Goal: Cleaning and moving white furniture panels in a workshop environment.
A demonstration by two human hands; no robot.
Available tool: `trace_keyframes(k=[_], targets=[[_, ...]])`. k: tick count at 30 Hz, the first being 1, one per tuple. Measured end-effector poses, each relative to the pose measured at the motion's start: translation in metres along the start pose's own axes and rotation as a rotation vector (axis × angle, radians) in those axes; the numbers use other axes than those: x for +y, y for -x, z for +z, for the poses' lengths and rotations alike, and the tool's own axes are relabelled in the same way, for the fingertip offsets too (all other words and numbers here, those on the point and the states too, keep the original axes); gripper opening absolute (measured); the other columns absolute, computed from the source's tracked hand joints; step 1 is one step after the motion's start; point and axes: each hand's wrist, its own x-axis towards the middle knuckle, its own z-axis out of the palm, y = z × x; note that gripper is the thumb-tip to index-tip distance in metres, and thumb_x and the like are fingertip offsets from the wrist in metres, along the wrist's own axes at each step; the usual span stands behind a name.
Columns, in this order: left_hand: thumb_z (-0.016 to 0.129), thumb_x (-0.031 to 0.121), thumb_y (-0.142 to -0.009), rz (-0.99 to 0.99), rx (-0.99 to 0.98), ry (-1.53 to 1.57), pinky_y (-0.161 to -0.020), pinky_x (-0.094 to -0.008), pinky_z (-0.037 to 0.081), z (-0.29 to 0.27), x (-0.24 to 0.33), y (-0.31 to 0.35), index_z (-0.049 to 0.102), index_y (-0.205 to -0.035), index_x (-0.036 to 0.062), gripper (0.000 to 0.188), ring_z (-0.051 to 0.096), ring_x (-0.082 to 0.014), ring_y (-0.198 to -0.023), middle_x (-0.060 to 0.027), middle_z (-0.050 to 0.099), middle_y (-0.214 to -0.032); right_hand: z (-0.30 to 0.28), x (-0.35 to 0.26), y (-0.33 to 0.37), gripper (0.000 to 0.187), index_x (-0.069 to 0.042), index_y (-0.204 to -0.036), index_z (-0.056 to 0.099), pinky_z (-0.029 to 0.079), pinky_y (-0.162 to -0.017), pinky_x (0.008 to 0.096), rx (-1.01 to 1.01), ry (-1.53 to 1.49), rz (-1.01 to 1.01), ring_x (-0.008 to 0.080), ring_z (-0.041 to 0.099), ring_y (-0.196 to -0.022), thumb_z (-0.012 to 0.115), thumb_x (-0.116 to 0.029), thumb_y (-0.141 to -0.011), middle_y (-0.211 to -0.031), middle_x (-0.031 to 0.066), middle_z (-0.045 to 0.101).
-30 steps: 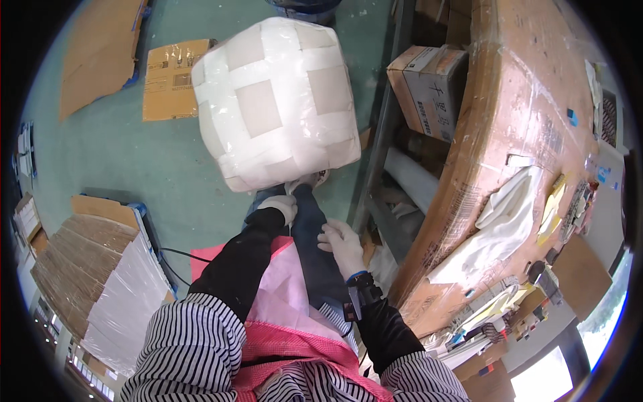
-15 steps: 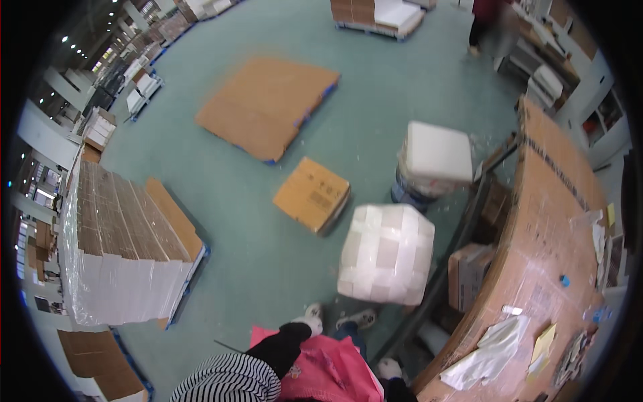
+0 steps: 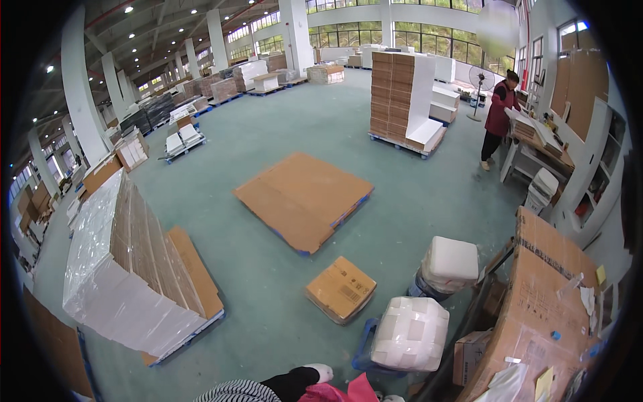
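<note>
White-wrapped bundle — left hand apart from it — hand's opening unclear.

A wide green floor spreads through a large hall; thick white pillars stand toward the far left; small round lamps glow on the dim ceiling; dark-framed windows line the white far wall, greenery showing through; at right stand a fan, a workbench and white shelving.
</note>
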Motion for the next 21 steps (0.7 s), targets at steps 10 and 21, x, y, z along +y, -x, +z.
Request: trace_keyframes(k=[10, 21], targets=[[0.047, 0.036, -0.088, -0.292, 0.070, 0.037, -0.080, -0.0398, 0.055, 0.045, -0.132, 0.097, 0.066, -0.112, 0.0040, 0.044, 0.069, -0.0285, -0.088, -0.0166, 0.070, -0.106, 0.004, -0.049, -0.012, 0.041, -0.006, -0.098, 0.075, 0.049, -0.091, 0.0442, -0.227, 0.086, -0.149, 0.0384, 0.064, -0.104, 0.057, -0.041, -0.088, -0.105, 0.0219, 0.070], [0.048, 0.039, -0.093, -0.304, 0.175, 0.172, -0.097, -0.0440, 0.047, 0.106, -0.010, 0.066, 0.067, -0.120, 0.0077, 0.045, 0.059, -0.0382, -0.116, -0.0210, 0.064, -0.123, -0.114, -0.030, -0.071, 0.037, -0.012, -0.103, 0.075, 0.051, -0.095, 0.0444, -0.218, 0.402, -0.306, 0.0360, 0.064, -0.107, 0.060, -0.034, -0.077, -0.108, 0.0172, 0.070]])
